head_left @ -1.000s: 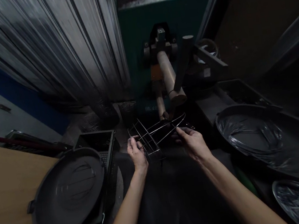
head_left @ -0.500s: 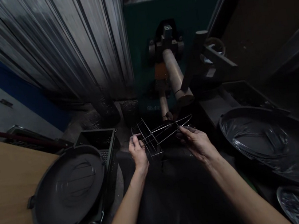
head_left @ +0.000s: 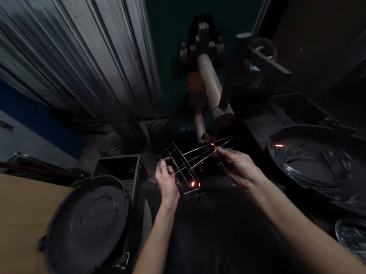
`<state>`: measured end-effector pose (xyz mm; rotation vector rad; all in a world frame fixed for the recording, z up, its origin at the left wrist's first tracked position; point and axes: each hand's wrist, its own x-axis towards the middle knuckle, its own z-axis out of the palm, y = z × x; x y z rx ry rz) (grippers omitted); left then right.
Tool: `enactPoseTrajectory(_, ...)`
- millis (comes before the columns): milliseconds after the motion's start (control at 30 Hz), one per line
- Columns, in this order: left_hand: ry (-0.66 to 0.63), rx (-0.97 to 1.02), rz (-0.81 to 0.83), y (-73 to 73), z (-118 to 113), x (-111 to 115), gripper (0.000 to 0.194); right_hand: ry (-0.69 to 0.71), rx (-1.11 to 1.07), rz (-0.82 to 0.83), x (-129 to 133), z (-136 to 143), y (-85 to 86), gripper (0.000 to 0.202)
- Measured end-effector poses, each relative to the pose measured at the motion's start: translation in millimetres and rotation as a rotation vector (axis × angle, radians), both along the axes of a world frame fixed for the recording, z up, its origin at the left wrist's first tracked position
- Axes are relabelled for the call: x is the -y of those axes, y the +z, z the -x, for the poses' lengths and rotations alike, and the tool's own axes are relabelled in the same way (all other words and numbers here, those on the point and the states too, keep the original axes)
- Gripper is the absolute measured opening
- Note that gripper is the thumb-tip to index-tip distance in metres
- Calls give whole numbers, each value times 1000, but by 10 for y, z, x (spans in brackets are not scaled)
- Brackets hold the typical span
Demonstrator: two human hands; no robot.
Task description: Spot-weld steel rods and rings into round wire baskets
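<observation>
My left hand [head_left: 166, 182] is closed on the left end of a wire rack [head_left: 182, 166], an open frame of thin metal rods. Its long rods run right and narrow to a rounded end near the welding machine's electrode arms. My right hand [head_left: 241, 167] pinches what looks like a short wire piece [head_left: 214, 146] lying across those rods; the fingers partly hide it. Orange sparks glow at this spot and by the rack's lower edge. Just above is the lower electrode arm [head_left: 199, 123], with the thick upper arm [head_left: 213, 88] over it.
A green machine body [head_left: 168, 49] stands ahead. At left, a round dark tray [head_left: 87, 228] rests by a dark plastic crate [head_left: 135, 161]. On the right are a large round tray [head_left: 272, 136] with bent wires and a bowl [head_left: 338, 229] of small metal pieces. Corrugated metal [head_left: 116, 42] lines the back left.
Orange sparks have appeared at the right fingertips, below the rack and over the right tray. Both hands keep their grip, with only a slight shift; the camera view has moved a little.
</observation>
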<state>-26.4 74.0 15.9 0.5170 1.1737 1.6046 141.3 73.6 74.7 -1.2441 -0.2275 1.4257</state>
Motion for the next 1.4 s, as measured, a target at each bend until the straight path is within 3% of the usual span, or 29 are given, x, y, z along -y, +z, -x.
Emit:
enactPoseTrajectory(300,58,39,-15,-7,-19,-89,29,-29,39,16,210,-155,-116,12)
enactPoseTrajectory(533,67,24,-16,45,2,-167,26,-9,93,-9,293,-219,-78,23)
enactPoseTrajectory(600,63,24,-8,77,-6,-171,24,75,203,-89,407,-154,-48,29)
enactPoseTrajectory(667,63,17,-9,85,-13,-150,23,251,402,-211,573,-60,8,32)
enactPoseTrajectory(733,69,-22,-32,50,-14,-68,25,429,629,-339,736,32,90,29)
enactPoseTrajectory(800,49,-99,-60,-40,-17,97,28,512,815,-458,812,91,178,22)
enactPoseTrajectory(867,-14,-205,-85,-178,-29,329,30,495,947,-528,749,103,237,14)
enactPoseTrajectory(933,-90,-304,-117,-329,-43,575,27,437,1009,-492,562,71,239,12)
enactPoseTrajectory(1033,-272,-401,-233,-491,-26,843,16,457,907,-326,245,-35,114,11)
enactPoseTrajectory(1100,-408,-436,-322,-532,33,903,12,544,779,-265,147,-106,-26,21)
enactPoseTrajectory(1133,-409,-431,-331,-537,77,898,15,579,742,-264,151,-130,-102,24)
enactPoseTrajectory(1200,-272,-338,-223,-523,179,831,24,615,736,-296,258,-144,-258,26)
enactPoseTrajectory(1267,-146,-131,4,-491,272,717,31,621,772,-338,465,-109,-412,22)
enactPoseTrajectory(1400,-235,274,334,-406,327,497,39,570,866,-370,973,22,-672,13)
